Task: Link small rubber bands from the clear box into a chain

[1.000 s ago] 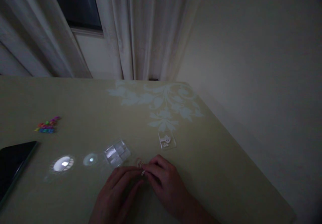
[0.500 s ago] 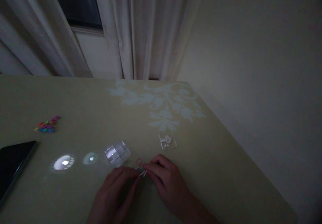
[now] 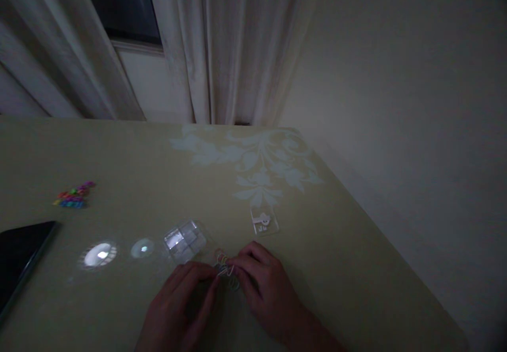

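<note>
Both my hands rest low on the pale green table (image 3: 348, 246), fingertips meeting. My left hand (image 3: 182, 307) and my right hand (image 3: 263, 288) pinch a small bunch of thin coloured loops (image 3: 225, 270), like little elastic bands, between them. The fingers of both hands are closed round the loops. Just beyond my left fingertips lies a clear plastic compartment box (image 3: 184, 241). The room is dim, so the loops' details are hard to make out.
A small clear packet with white bits (image 3: 263, 221) lies beyond my right hand. Two round shiny spots (image 3: 99, 254) sit left of the box. A heap of coloured bands (image 3: 73, 196) and a dark tablet (image 3: 19, 259) are at far left. Curtains and wall stand behind.
The loops between my fingertips have spread out and show more colours. My hands have shifted only slightly, staying together in the same spot.
</note>
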`<act>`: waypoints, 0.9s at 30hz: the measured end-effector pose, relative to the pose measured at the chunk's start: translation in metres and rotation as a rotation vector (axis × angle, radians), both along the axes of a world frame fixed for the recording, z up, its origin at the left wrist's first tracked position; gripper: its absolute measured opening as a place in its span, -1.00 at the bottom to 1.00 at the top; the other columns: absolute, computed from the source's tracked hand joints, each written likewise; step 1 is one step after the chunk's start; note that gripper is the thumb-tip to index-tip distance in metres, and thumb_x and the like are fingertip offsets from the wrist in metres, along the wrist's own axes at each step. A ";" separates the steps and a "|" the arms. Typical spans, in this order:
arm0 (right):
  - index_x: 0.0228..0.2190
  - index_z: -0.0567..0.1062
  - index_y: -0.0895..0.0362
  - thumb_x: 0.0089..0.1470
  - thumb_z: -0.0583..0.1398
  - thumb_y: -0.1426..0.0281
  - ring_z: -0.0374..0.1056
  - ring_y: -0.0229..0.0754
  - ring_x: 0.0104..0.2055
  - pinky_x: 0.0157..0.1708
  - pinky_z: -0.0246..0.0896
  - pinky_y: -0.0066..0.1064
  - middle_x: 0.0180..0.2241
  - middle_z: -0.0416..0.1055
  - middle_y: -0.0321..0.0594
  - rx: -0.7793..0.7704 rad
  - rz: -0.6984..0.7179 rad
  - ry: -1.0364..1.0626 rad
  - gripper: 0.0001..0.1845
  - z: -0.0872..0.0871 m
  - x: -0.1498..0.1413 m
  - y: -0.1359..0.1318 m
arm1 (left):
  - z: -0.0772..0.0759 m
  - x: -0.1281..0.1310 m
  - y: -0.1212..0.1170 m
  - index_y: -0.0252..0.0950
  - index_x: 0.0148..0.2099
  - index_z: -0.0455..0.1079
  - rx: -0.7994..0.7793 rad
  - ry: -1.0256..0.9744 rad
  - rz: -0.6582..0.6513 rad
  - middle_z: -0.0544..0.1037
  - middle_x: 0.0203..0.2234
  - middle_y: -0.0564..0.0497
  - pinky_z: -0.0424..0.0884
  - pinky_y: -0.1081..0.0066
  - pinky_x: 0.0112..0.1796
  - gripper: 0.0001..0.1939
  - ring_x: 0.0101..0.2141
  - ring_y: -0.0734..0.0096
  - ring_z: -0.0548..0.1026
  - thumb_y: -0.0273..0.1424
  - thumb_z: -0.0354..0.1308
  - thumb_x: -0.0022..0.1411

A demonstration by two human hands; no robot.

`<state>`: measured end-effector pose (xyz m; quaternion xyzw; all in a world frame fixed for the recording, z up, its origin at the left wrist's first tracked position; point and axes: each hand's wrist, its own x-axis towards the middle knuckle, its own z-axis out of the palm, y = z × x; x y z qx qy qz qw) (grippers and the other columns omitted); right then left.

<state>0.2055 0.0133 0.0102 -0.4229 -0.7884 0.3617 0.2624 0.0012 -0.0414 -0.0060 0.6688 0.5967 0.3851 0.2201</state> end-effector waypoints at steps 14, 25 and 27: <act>-0.13 0.58 0.08 0.39 0.14 0.47 0.41 -0.20 -0.14 -0.12 0.29 -0.41 -0.19 0.44 -0.20 -0.043 0.013 0.048 -0.80 0.003 -0.001 -0.002 | -0.002 0.001 -0.002 -0.10 -0.17 0.49 -0.014 -0.010 -0.001 0.63 -0.31 0.09 0.54 0.47 -0.24 -0.88 -0.27 0.32 0.61 -0.23 0.17 0.39; -0.11 0.64 0.07 0.33 0.19 0.49 0.42 -0.22 -0.20 -0.17 0.31 -0.44 -0.23 0.46 -0.21 -0.106 0.067 0.195 -0.78 0.006 -0.003 -0.004 | -0.002 0.004 -0.005 -0.08 -0.14 0.51 -0.012 -0.062 0.005 0.65 -0.28 0.10 0.54 0.50 -0.20 -0.83 -0.25 0.36 0.63 -0.14 0.19 0.42; -0.11 0.65 0.06 0.32 0.20 0.49 0.42 -0.24 -0.22 -0.19 0.30 -0.45 -0.24 0.45 -0.22 -0.131 0.064 0.216 -0.76 0.009 -0.003 -0.003 | -0.001 0.005 -0.005 -0.09 -0.16 0.51 -0.013 -0.064 0.019 0.65 -0.30 0.09 0.55 0.50 -0.21 -0.80 -0.28 0.35 0.63 -0.12 0.18 0.42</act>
